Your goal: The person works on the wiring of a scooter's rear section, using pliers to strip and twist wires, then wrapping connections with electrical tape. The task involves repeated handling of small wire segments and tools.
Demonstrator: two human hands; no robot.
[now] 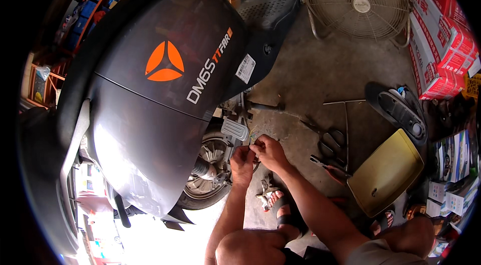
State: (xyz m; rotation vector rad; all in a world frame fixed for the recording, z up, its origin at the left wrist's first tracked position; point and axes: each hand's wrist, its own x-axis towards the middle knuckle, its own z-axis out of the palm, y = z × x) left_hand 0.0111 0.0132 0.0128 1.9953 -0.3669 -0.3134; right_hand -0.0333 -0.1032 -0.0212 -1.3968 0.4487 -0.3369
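Note:
My left hand [242, 163] and my right hand [271, 153] meet just below the footrest [234, 128] of a dark grey scooter [145, 129]. The fingers of both are closed in a pinch, fingertip to fingertip. Thin coloured wires [253, 134] stick up from between the fingertips; their lower ends are hidden by my fingers. Just left of my hands is the scooter's rear wheel [201, 190], partly covered by the body panel. Orange marks decorate that panel.
Scissors [330, 140], pliers [325, 165] and a T-handle wrench [345, 114] lie on the floor to the right. Beyond them are a yellow tray [386, 172] and a black scooter cover [398, 112]. A floor fan [358, 2] and red-and-white boxes [441, 39] stand farther off.

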